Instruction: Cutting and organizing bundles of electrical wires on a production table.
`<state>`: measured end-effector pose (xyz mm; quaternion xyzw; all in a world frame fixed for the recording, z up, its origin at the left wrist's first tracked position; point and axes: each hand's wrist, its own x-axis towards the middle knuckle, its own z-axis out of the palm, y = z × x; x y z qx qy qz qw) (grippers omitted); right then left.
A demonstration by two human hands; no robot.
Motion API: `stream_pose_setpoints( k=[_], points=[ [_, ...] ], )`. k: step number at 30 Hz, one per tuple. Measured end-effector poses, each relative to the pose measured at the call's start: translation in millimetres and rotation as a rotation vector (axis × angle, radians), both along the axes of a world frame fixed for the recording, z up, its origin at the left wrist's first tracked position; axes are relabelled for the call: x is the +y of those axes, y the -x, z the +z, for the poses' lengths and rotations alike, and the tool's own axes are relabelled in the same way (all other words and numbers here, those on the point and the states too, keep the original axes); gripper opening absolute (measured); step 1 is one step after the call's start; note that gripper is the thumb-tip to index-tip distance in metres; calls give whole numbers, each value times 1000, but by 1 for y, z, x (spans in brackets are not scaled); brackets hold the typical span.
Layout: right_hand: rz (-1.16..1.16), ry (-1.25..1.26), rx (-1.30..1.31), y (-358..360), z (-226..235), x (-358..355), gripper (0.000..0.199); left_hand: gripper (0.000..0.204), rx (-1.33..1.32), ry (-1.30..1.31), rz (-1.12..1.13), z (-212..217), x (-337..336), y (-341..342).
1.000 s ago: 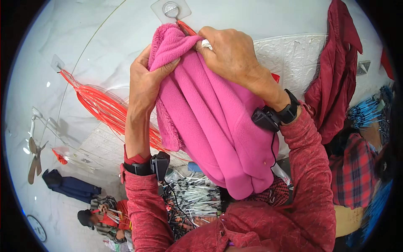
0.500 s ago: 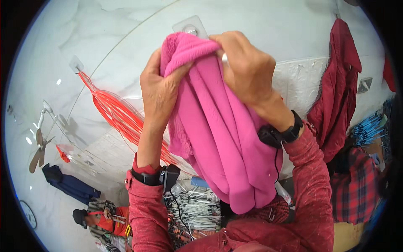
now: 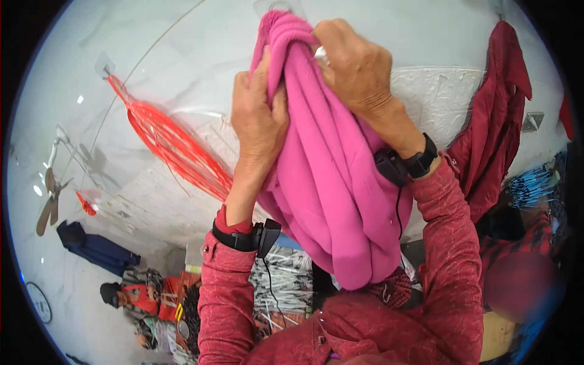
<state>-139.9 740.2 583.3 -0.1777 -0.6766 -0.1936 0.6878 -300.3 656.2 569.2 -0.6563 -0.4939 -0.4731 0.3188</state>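
Note:
A large pink fleece garment hangs in folds in front of the white wall, its gathered top close to a clear hook plate. Most of that plate is hidden behind the fabric. My left hand grips the garment's upper left side, the thumb pressed against the folds. With fingers pinched, my right hand holds the top right edge; something white shows at one of its fingers. Black straps with small devices sit on both wrists. The garment's lower end hangs down in front of my red sleeves and chest.
Orange-red strands hang from a wall hook at left, a dark red jacket at right. Thin white sticks lie below, blue ones at far right. A person in a black cap is at lower left; a navy garment hangs nearby.
Both hands have risen with the pink garment, the left also shifting right. Its top now covers more of the hook plate. The view has shifted slightly.

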Motion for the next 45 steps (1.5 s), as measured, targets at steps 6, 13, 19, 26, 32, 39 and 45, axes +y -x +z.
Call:
stream_pose_setpoints(
  k=[6,13,19,26,32,39,45],
  points=[
    [108,-112,90,-14,-19,5,21,58,40,63,-14,-38,-45,6],
    [115,43,-35,4,-79,7,14,63,5,287,97,-66,-45,7],
    [158,76,3,3,-86,19,9,64,-89,226,-16,-62,-50,2],
    [683,592,-162,-24,-90,-4,34,71,-224,321,-172,-44,-68,3],
    [696,755,-343,-44,-75,-26,60,76,-210,362,-257,-33,-79,-2],
    [997,769,-495,-46,-70,-47,42,72,-195,383,-401,-17,-98,-4],
    [440,572,-348,-62,-8,-10,27,67,-129,132,-270,11,-79,-1]
  ],
)
